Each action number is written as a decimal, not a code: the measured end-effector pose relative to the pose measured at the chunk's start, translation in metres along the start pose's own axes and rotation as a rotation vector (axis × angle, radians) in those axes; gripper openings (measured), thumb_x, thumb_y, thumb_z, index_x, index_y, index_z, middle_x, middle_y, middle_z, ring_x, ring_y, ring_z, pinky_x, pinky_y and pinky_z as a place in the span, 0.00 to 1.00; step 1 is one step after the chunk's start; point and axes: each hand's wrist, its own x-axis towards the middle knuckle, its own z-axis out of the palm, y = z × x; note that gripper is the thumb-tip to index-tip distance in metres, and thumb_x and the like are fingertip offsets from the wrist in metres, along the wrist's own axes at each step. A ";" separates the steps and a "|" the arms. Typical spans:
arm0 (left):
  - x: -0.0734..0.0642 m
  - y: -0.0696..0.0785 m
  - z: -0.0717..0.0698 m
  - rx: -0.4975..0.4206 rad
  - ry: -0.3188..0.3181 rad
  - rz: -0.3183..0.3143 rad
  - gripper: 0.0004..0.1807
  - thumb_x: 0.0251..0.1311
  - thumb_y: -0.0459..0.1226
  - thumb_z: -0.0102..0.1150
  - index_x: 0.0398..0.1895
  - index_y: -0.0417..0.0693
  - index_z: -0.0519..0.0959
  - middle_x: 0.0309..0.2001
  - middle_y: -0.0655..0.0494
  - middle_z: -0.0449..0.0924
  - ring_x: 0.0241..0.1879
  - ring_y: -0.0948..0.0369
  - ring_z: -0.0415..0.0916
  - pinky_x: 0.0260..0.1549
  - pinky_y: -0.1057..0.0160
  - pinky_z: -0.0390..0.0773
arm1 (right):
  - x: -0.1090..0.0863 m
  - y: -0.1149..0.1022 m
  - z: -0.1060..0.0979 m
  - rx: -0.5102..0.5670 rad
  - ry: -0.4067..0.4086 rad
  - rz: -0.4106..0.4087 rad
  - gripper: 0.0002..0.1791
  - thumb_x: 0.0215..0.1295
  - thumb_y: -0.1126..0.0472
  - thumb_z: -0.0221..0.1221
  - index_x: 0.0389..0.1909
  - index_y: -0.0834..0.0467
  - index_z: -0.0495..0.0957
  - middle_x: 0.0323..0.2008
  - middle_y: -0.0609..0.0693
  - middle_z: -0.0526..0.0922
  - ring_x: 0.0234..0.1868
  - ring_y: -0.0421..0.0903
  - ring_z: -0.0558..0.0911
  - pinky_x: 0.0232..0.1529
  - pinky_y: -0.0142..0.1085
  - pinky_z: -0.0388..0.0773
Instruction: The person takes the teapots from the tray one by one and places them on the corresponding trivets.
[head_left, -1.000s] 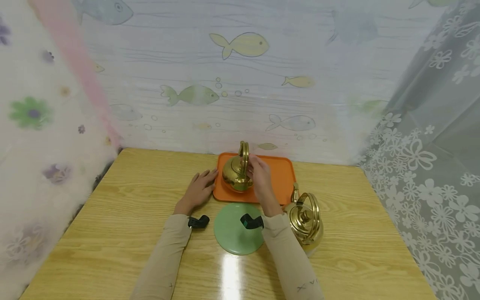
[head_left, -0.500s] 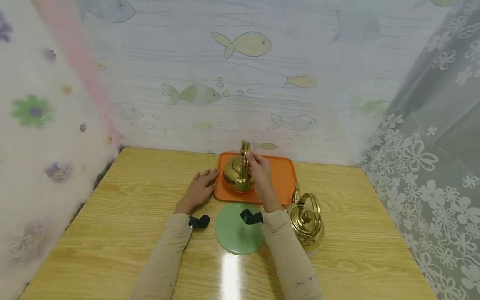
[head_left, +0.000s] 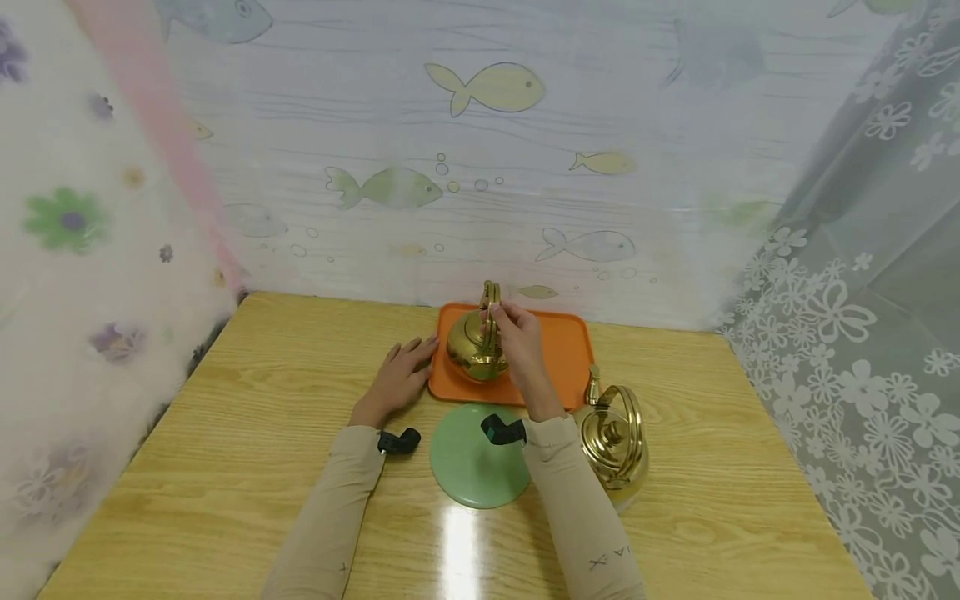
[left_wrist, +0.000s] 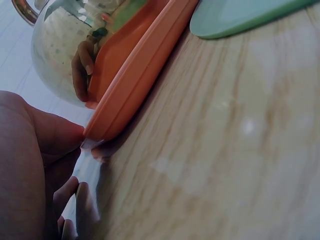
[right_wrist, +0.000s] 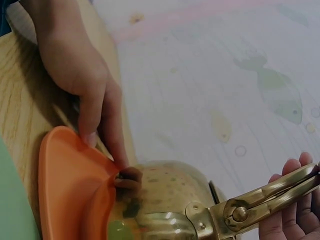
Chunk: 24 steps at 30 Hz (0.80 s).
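Observation:
A small gold kettle (head_left: 467,352) stands on the left part of an orange tray (head_left: 567,354). My right hand (head_left: 519,340) grips its upright handle (right_wrist: 272,197); in the right wrist view the fingers (right_wrist: 291,220) lie behind the handle. The left hand (head_left: 396,377) rests beside the tray, with its fingers fairly straight. In the left wrist view its fingertips touch the tray's rim (left_wrist: 127,97). The kettle's shiny side mirrors the tray and a hand.
A larger gold kettle (head_left: 637,475) stands right of the right forearm, close to the tray's front right corner. In front of the tray lies a round, flat green mat or plate (head_left: 476,467) on the wooden table (head_left: 712,517). Patterned curtains hang behind and at both sides.
The camera view has shifted slightly. My right hand's grip on the small kettle's handle has settled a little; the kettle, tray and left hand stay where they were.

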 end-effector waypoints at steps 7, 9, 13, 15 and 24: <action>-0.001 -0.002 0.000 0.007 0.007 0.002 0.29 0.75 0.37 0.48 0.76 0.40 0.64 0.77 0.46 0.62 0.77 0.42 0.54 0.77 0.37 0.41 | 0.000 -0.001 0.002 0.024 -0.002 0.010 0.21 0.78 0.63 0.55 0.63 0.72 0.75 0.56 0.73 0.77 0.51 0.65 0.81 0.53 0.44 0.84; -0.001 -0.002 0.000 0.008 0.006 0.001 0.29 0.75 0.37 0.48 0.77 0.40 0.64 0.77 0.46 0.62 0.77 0.42 0.54 0.77 0.37 0.41 | 0.000 0.000 0.002 0.032 -0.003 0.001 0.20 0.77 0.63 0.56 0.61 0.73 0.75 0.53 0.71 0.79 0.49 0.63 0.82 0.53 0.45 0.84; 0.000 -0.002 0.001 0.006 0.003 -0.004 0.29 0.75 0.38 0.48 0.77 0.41 0.64 0.77 0.47 0.62 0.78 0.42 0.53 0.78 0.38 0.41 | 0.001 0.003 0.002 0.030 0.010 -0.021 0.20 0.77 0.63 0.56 0.60 0.74 0.75 0.44 0.61 0.83 0.46 0.62 0.83 0.48 0.40 0.84; 0.000 -0.002 0.001 0.003 0.001 -0.005 0.29 0.76 0.38 0.48 0.77 0.41 0.64 0.77 0.47 0.62 0.78 0.43 0.53 0.78 0.38 0.41 | 0.001 0.004 0.002 0.029 0.020 -0.036 0.20 0.76 0.63 0.56 0.60 0.75 0.76 0.44 0.61 0.84 0.47 0.64 0.82 0.46 0.37 0.85; 0.001 -0.004 0.002 -0.004 -0.005 -0.009 0.29 0.76 0.38 0.48 0.77 0.42 0.63 0.77 0.48 0.61 0.78 0.43 0.52 0.78 0.39 0.40 | 0.001 0.006 0.005 0.020 0.048 -0.092 0.17 0.76 0.64 0.57 0.56 0.73 0.80 0.47 0.71 0.81 0.47 0.68 0.81 0.43 0.37 0.86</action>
